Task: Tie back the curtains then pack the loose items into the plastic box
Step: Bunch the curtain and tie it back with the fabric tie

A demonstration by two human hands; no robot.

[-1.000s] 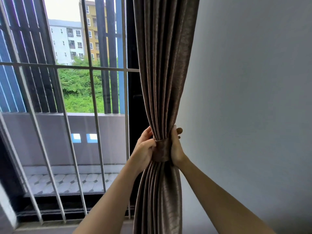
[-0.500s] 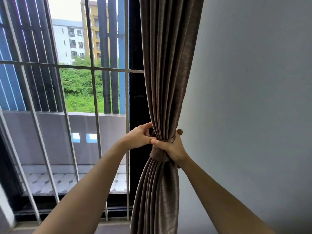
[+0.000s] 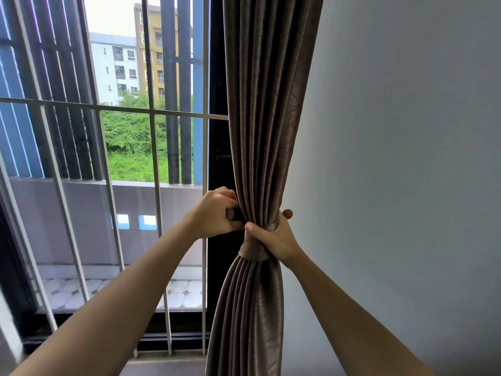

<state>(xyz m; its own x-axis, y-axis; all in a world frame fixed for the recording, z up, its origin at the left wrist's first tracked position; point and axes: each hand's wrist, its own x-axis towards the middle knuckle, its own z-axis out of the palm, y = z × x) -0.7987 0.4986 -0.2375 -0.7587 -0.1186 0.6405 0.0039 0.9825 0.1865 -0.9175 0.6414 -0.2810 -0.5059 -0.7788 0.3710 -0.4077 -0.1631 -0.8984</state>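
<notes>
A brown curtain (image 3: 267, 118) hangs in front of me, gathered into a narrow bunch at waist height. A band of the same brown cloth, the tieback (image 3: 253, 251), wraps the bunch. My right hand (image 3: 273, 236) grips the gathered curtain just above the tieback, thumb in front. My left hand (image 3: 217, 213) is at the curtain's left edge, fingers closed on a dark end of cloth there. No plastic box or loose items are in view.
A grey wall (image 3: 406, 158) stands right of the curtain. Left of it is a window with white metal bars (image 3: 156, 147) and a black frame (image 3: 218, 158), a balcony and buildings beyond. A sill runs along the bottom.
My left hand has left the tieback's front and risen to the curtain's left edge. My right hand's thumb has come round to the front. The view has shifted slightly right.
</notes>
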